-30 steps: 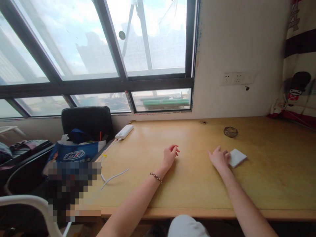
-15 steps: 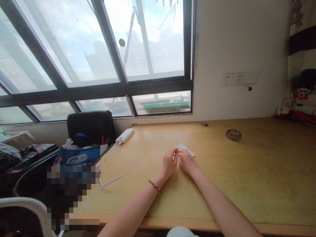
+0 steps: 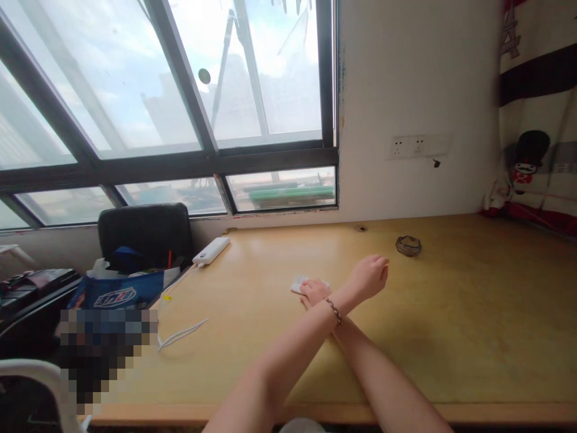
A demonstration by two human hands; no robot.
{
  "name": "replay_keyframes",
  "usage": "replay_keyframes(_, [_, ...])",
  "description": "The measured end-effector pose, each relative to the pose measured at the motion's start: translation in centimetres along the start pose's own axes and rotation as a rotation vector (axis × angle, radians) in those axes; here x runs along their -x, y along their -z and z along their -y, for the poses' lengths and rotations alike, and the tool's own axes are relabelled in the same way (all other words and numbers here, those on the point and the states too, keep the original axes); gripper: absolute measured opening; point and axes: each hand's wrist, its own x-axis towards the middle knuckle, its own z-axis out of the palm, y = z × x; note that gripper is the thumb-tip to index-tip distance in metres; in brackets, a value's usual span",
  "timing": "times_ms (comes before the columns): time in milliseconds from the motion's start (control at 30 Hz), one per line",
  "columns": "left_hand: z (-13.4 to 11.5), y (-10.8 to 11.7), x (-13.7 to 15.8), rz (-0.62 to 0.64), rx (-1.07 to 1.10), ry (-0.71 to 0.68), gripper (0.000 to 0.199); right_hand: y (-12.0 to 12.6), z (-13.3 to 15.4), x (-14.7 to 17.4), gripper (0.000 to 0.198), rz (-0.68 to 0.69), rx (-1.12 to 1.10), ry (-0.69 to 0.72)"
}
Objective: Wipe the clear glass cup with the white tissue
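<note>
My left arm crosses over my right. To the right of the crossing, my left hand [image 3: 369,278] is raised over the table with its fingers bent together; whatever they hold, if anything, is hidden. It is the hand nearer to the small dark see-through dish [image 3: 408,246], still a gap short of it. My right hand [image 3: 314,292] rests low on the table [image 3: 252,337], its fingers and thumb over a small flat white packet [image 3: 297,284]. Parts of the packet show on both sides of the hand. A braided bracelet [image 3: 334,311] circles my left wrist.
A white power bank [image 3: 211,250] with a white cable [image 3: 183,334] lies at the table's left side. Beyond that edge stand a black chair [image 3: 144,231] and a blue bag [image 3: 117,290]. Wall sockets [image 3: 408,145] and a patterned curtain [image 3: 536,108] are at the right.
Both hands were together over the white packet. My left hand has gone right, across my right arm; my right hand has shifted left with the packet. The view has turned slightly right.
</note>
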Motion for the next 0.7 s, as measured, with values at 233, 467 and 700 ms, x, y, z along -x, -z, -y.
replay_keyframes(233, [-3.0, -9.5, -5.2, 0.162, -0.017, -0.029, 0.04, 0.1, 0.1, 1.2, 0.017, -0.116, -0.012, 0.112])
replay_keyframes(467, [-2.2, -12.5, -9.9, 0.256, -0.19, 0.038, 0.064, 0.5, 0.5, 1.1, 0.019, -0.105, 0.006, 0.113])
replay_keyframes(700, [-0.5, -12.9, -10.9, 0.3, -0.195, 0.02, 0.071, 0.7, 0.5, 1.1, 0.016, -0.103, 0.003, 0.095])
